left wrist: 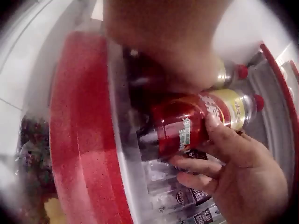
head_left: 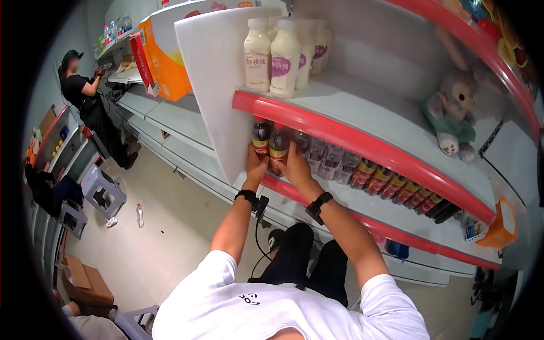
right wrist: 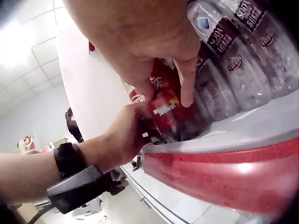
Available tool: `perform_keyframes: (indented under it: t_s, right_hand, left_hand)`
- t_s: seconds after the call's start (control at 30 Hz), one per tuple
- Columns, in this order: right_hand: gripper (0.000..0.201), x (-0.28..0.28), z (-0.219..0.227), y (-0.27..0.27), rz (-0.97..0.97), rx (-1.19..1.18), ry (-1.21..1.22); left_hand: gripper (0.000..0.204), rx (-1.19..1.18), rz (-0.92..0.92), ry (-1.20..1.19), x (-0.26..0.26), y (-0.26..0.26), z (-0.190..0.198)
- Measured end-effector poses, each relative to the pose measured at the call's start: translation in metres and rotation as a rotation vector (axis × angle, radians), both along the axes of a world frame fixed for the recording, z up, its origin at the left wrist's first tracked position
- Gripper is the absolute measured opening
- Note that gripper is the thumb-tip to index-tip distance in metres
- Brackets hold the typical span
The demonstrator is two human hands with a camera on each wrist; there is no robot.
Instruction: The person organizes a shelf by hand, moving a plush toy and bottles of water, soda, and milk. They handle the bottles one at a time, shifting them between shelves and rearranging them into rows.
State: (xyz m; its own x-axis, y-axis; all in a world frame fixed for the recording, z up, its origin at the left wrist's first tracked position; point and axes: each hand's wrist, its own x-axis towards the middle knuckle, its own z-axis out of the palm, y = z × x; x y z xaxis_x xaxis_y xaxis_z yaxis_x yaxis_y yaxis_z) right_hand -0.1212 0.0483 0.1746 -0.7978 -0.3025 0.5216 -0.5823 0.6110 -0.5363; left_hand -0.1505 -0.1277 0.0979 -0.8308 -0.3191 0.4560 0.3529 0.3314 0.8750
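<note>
Two dark bottles with red and yellow labels, a left one (head_left: pixel 260 137) and a right one (head_left: pixel 278 148), stand side by side at the left end of the lower shelf. The left hand (head_left: pixel 256 165) grips the left bottle low down; in the left wrist view this hand (left wrist: pixel 163 42) is large, blurred and covers much of it. My right hand (head_left: pixel 296 168) holds the right bottle, thumb on its label (left wrist: pixel 187 123) and fingers along the other side. From the right wrist, the right hand's (right wrist: pixel 140 42) fingers straddle the red label (right wrist: pixel 168 105), with the left hand (right wrist: pixel 124 135) close beside.
Clear soda bottles (head_left: pixel 331 161) and red-labelled bottles (head_left: pixel 391 184) line the shelf to the right. A white panel (head_left: pixel 212 85) borders the left side. Above are a red shelf edge (head_left: pixel 340 133), milky bottles (head_left: pixel 285 59) and a plush toy (head_left: pixel 450 113). Another person (head_left: pixel 85 90) stands far left.
</note>
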Motion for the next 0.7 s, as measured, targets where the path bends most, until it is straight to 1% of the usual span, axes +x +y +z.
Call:
perform_keyframes:
  t_s: [0.07,0.17,0.2,0.27,0.33,0.37,0.4,0.43,0.47,0.53,0.57,0.6,0.63,0.67,0.7]
  right_hand:
    - [0.089,-0.003,-0.008,0.000,-0.025,-0.004,-0.043]
    - [0.088,0.010,0.001,0.006,-0.033,0.050,-0.080]
    - [0.088,0.021,0.014,0.009,-0.033,0.076,-0.083]
    - [0.077,0.064,0.063,0.014,-0.028,0.232,-0.185]
    - [0.067,0.118,0.126,0.016,0.205,0.437,-0.217]
    - [0.055,0.145,0.154,0.017,0.328,0.371,-0.188]
    - [0.050,0.165,0.181,0.021,0.423,0.299,-0.046]
    - [0.046,0.181,0.210,0.024,0.467,0.272,0.054]
    - [0.045,0.180,0.230,0.024,0.539,0.155,0.287]
    - [0.042,0.170,0.284,0.020,0.553,0.175,0.492]
    - [0.038,0.158,0.301,0.011,0.447,0.204,0.513]
    - [0.036,0.135,0.318,0.000,0.360,0.253,0.687]
    - [0.038,0.107,0.334,-0.010,0.311,0.302,0.737]
    - [0.043,0.071,0.346,-0.018,0.217,0.403,0.814]
    - [0.048,0.047,0.359,-0.028,0.116,0.473,0.731]
  left_hand:
    - [0.062,-0.044,0.022,-0.013,0.003,0.005,0.000]
    - [0.065,-0.137,0.161,0.012,0.017,0.018,0.001]
    - [0.065,-0.170,0.205,0.013,0.017,0.021,-0.003]
    - [0.067,-0.230,0.292,0.026,0.010,0.024,-0.009]
    - [0.068,-0.176,0.273,0.122,0.008,0.026,-0.013]
    - [0.069,-0.150,0.262,0.170,0.006,0.028,-0.014]
    - [0.067,-0.197,0.342,0.013,0.008,0.030,-0.012]
    - [0.067,-0.192,0.331,0.033,0.006,0.035,-0.010]
    - [0.067,-0.191,0.320,0.043,0.007,0.037,-0.011]
    - [0.066,-0.199,0.307,0.055,0.012,0.035,-0.012]
    - [0.066,-0.204,0.303,0.065,0.013,0.033,-0.012]
    - [0.066,-0.210,0.302,0.081,0.013,0.030,-0.011]
    - [0.065,-0.217,0.298,0.101,0.012,0.028,-0.009]
    - [0.066,-0.227,0.312,0.055,0.012,0.028,-0.010]
    - [0.066,-0.240,0.329,0.068,0.010,0.028,-0.015]
